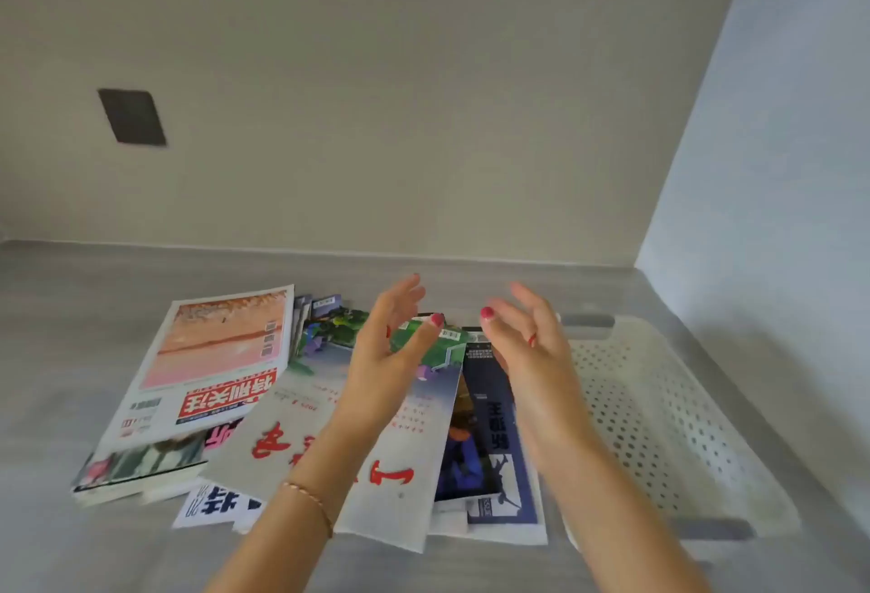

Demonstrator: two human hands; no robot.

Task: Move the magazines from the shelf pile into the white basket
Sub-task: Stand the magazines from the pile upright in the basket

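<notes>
White perforated basket (668, 409) sits on the grey shelf (70, 357), just right of the fanned magazines (292, 404). Left hand (390, 357) and right hand (527, 343) hover above the pile, palms facing, fingers relaxed, holding nothing. Dark plate (132, 116) on the wall behind.

The magazines (292, 404) lie in a loose overlapping pile on the shelf (70, 357), with the basket (668, 413) just to their right. Both hands (390, 352) (532, 347) hang above the pile's right part, the wall (376, 98) behind.
</notes>
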